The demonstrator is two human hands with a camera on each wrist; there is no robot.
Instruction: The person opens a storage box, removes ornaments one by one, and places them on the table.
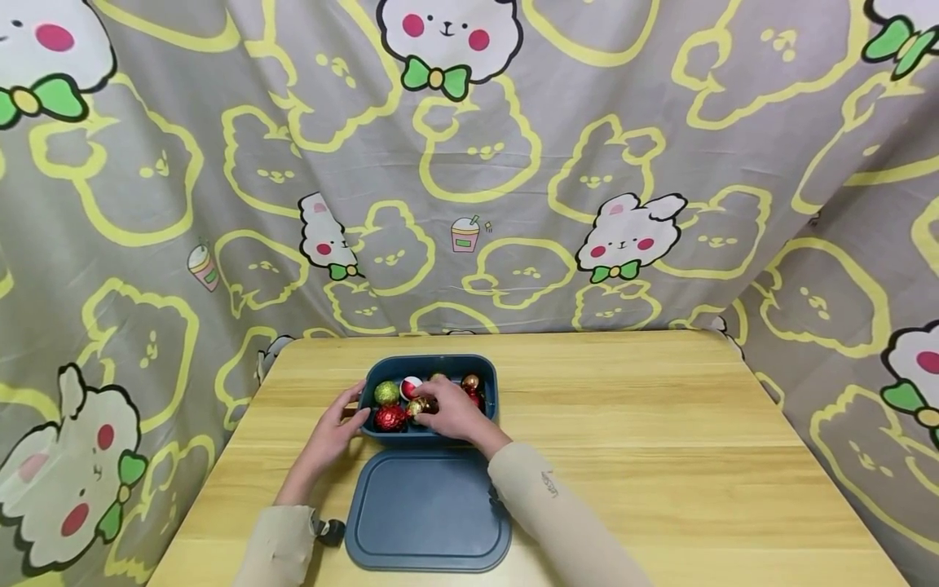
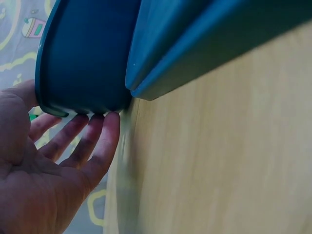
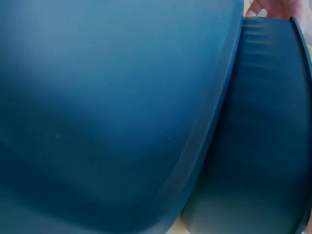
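Wooden table bears blue box — lid beside it, apparently flat.

Small dark lettering on right beige sleeve, too small to read; otherwise no legible text.

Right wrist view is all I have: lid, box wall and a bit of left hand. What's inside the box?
Observer: Shiny balls are in the box, including a green ball and a red ball.
Operator: Is one being gripped?
Observer: Yes, the head view shows the right hand pinching a gold ball.
Operator: How does the left hand meet the box?
Observer: In the left wrist view, fingertips touch the outside of its end wall.
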